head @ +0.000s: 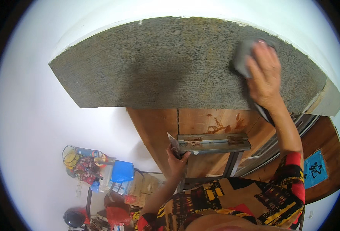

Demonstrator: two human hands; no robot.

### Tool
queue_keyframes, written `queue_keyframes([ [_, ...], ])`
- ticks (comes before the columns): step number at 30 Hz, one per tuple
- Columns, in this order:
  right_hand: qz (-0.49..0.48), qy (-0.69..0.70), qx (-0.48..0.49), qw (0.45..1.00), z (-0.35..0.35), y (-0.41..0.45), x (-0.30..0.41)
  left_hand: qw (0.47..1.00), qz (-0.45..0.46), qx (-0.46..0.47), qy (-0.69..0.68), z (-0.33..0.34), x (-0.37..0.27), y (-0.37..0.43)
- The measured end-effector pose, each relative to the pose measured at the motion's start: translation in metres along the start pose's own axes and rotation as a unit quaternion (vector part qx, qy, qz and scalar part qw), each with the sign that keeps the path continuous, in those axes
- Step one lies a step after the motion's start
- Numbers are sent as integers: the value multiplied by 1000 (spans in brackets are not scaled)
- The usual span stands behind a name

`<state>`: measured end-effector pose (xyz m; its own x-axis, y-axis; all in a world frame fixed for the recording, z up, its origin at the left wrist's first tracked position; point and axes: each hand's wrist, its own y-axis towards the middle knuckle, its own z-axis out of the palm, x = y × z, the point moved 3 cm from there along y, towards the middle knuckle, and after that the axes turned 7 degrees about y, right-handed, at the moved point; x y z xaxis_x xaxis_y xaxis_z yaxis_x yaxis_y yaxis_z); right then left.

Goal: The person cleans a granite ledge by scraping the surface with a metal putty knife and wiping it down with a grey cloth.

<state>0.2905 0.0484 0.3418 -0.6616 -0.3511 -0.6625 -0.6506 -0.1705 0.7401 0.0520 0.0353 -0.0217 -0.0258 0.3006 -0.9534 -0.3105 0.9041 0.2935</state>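
My right hand [263, 72] presses a grey cloth [242, 56] flat against a speckled grey stone-like panel [158, 57] high on the white wall; hand and cloth are blurred, and part of the cloth hangs below the wrist. Lower down, my left hand [178, 157] has a thin flat blade [174, 143], possibly a scraper, between its fingers. That hand also rests at the left end of a metal ladder's top [213, 143], which is stained with brown residue.
Wooden boards [155, 124] with reddish-brown smears stand behind the ladder. At lower left are a blue plastic bag [122, 171], cardboard boxes [144, 184], a red bag [117, 215] and a dark helmet [73, 217]. A blue sheet [315, 170] bearing writing is at right.
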Motion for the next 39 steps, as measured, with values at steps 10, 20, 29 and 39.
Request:
queue_keyframes([
  [10, -217, 39, 38, 975, 109, 189, 114, 996, 17, -56, -65, 9, 6, -2],
  [20, -182, 145, 93, 968, 162, 238, 187, 985, -109, -135, -13, -35, 49, -34],
  [29, -97, 103, 26, 990, 79, 140, 121, 857, -167, -482, 79, -225, 129, -175],
  [39, -181, 44, -89, 978, 150, 260, 206, 801, -192, -561, 85, -246, 203, -225],
])
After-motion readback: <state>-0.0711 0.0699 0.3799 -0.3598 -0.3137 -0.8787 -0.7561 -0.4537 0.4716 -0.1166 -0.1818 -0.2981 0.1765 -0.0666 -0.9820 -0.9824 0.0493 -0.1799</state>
